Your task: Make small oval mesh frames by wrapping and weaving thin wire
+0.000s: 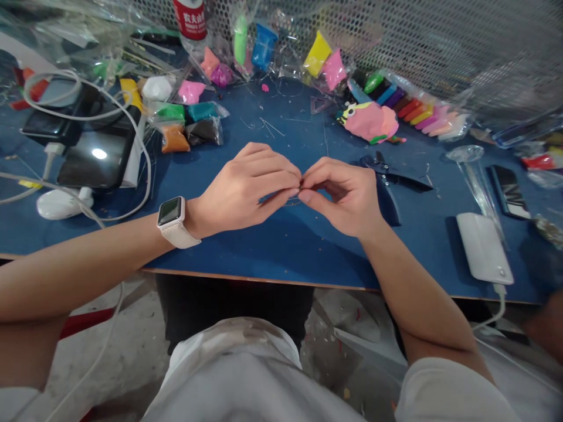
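Head view: both hands meet over the near-middle of the blue table (246, 256)
Left hand (259, 181): fingertips pinched on some tiny dark bit (300, 186), too small to make out
Right hand (341, 190): pinching the same bit, pliers (387, 176) just right of it
Far right: pink clay fish (370, 121)

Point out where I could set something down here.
Bare blue tabletop shows along the near edge below the left hand and right hand, and between the right forearm and white power bank. Crowded: the left side, with white cable and black glossy device, and the back, with clay packets.
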`<state>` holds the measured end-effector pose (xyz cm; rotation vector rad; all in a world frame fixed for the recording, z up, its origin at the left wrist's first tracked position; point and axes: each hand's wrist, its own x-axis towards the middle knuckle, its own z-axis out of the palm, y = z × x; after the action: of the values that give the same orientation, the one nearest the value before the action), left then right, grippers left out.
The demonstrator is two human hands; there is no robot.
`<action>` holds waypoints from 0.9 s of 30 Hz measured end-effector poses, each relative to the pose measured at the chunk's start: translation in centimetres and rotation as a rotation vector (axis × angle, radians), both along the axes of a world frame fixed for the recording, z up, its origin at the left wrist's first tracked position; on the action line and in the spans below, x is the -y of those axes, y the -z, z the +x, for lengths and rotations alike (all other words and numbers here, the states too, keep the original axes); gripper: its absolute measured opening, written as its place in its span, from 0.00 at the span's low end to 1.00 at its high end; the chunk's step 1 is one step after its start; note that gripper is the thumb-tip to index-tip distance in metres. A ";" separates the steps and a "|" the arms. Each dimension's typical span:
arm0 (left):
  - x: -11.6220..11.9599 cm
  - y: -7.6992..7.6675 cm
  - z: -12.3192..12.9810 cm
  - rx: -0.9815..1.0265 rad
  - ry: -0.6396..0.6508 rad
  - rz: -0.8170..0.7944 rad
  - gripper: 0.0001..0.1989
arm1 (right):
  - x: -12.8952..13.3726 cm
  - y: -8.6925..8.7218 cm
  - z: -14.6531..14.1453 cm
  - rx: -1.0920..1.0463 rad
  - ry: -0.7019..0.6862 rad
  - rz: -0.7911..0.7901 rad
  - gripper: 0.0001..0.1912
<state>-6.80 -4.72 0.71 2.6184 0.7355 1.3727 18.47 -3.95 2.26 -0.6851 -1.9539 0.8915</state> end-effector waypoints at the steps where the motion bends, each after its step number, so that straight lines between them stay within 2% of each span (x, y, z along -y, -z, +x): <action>1: 0.0 -0.1 -0.1 -0.010 0.006 -0.010 0.10 | 0.1 0.0 0.0 -0.004 0.002 -0.010 0.14; 8: -0.2 -0.4 -0.4 -0.036 0.022 0.008 0.09 | 0.5 -0.1 -0.4 -0.026 0.046 0.022 0.14; 15: -0.3 -0.7 -0.6 -0.042 0.081 0.134 0.07 | 0.1 0.1 -0.1 -0.053 -0.013 0.050 0.14; 21: -0.8 -1.2 -1.1 -0.040 0.125 0.158 0.09 | 0.7 0.0 -0.7 -0.038 0.056 0.118 0.11; 27: -1.1 -1.2 -1.4 -0.048 0.161 0.203 0.09 | 1.5 0.1 -1.4 -0.090 0.088 0.099 0.09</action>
<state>-8.19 -3.66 1.86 2.8000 0.3972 1.4097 17.12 -5.44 2.15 -0.6571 -1.8605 0.7535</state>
